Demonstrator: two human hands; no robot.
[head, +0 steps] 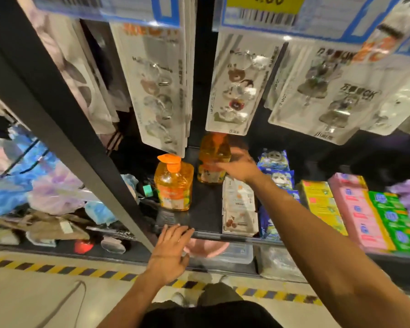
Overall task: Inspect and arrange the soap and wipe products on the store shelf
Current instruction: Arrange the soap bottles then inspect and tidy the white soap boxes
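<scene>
Soap is being arranged: the rear bottle [213, 157], behind the front bottle [174, 185], is touched by the right hand [240, 168], whether its grip is clamped cannot be told; the left hand [169, 252] is laid flat, grip apart, on the shelf [206, 209]. A firm hold is needed next.

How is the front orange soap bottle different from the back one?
The front bottle stands near the shelf edge, untouched; the back bottle sits deeper in, with the right hand on it. The front bottle's orange pump shows clearly; the back bottle's top is blurry, just under a hanging pack. Both are orange, upright.

One head-worn wide view looks steeply down, close on the shelf [206, 218]
</scene>
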